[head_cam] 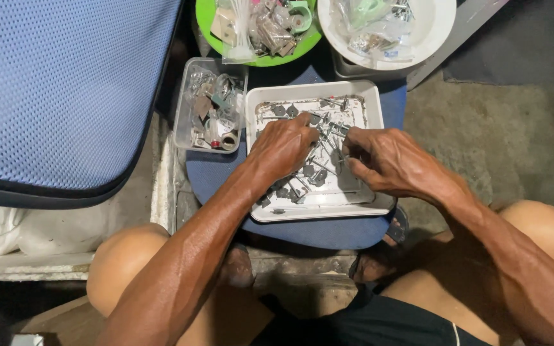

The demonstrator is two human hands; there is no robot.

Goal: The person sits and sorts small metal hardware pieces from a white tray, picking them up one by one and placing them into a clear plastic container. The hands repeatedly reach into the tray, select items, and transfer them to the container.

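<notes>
Concrete floor [482, 128] w/ blue stool [328, 230] carrying white tray [312, 93]. Small grey metal pins w/ flat heads [312, 170] are scattered in tray, axes mixed. Left hand [283, 147] grip is clenched over pins; right hand [386, 160] pinch contents can't be told.

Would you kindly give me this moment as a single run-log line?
left hand: in white tray, on small metal parts | right hand: pinching a part over tray | nearby: clear box, green bowl, white bowl
</notes>
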